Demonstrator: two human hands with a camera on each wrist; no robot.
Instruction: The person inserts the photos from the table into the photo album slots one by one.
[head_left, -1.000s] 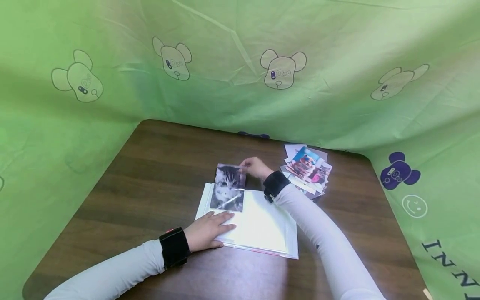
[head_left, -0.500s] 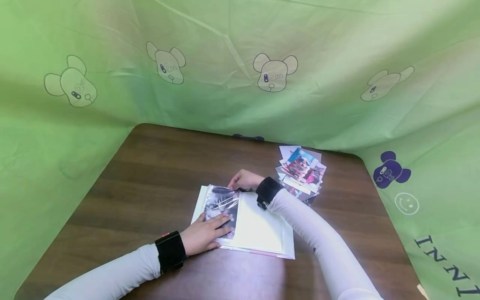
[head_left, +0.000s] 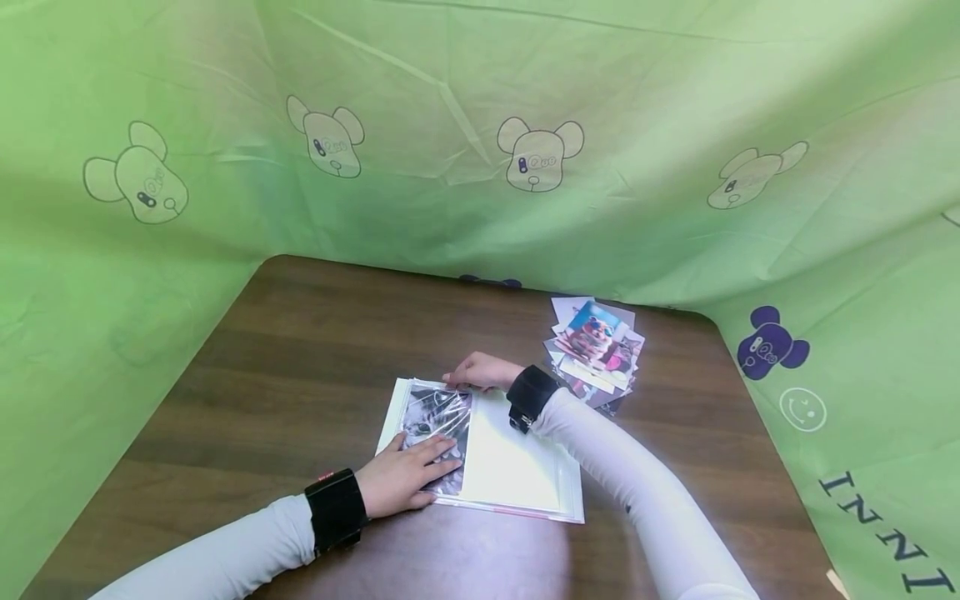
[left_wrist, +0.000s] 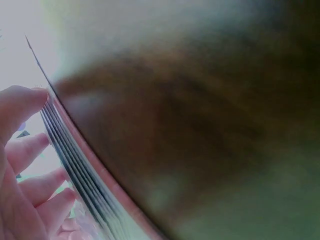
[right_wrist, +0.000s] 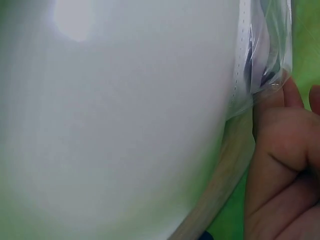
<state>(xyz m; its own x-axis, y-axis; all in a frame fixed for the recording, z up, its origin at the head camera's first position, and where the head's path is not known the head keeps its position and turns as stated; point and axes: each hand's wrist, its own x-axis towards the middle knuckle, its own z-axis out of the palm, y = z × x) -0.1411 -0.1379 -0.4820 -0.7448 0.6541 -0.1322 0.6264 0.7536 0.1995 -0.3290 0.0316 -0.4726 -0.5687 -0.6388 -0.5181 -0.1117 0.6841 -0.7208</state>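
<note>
An open album (head_left: 517, 483) with white pages lies on the brown table (head_left: 300, 350). A black-and-white cat photo (head_left: 438, 412) sits in the clear sleeve of its left page. My left hand (head_left: 420, 467) lies flat on the lower part of the photo, fingers straight, pressing it down. My right hand (head_left: 455, 380) pinches the photo's top edge at the sleeve's mouth. In the right wrist view the crinkled sleeve (right_wrist: 262, 60) sits just above my right hand's thumb (right_wrist: 280, 130). The left wrist view shows my left hand's fingers (left_wrist: 25, 150) beside the stacked page edges (left_wrist: 75, 165).
A loose pile of colour photos (head_left: 596, 350) lies on the table to the right of the album, close behind my right wrist. A green sheet with bear drawings (head_left: 480, 150) walls in the table at the back and both sides.
The cat photo stood half out above the album a second ago. My right hand has pushed it down into the sleeve, and my left hand has stayed flat on the page.
</note>
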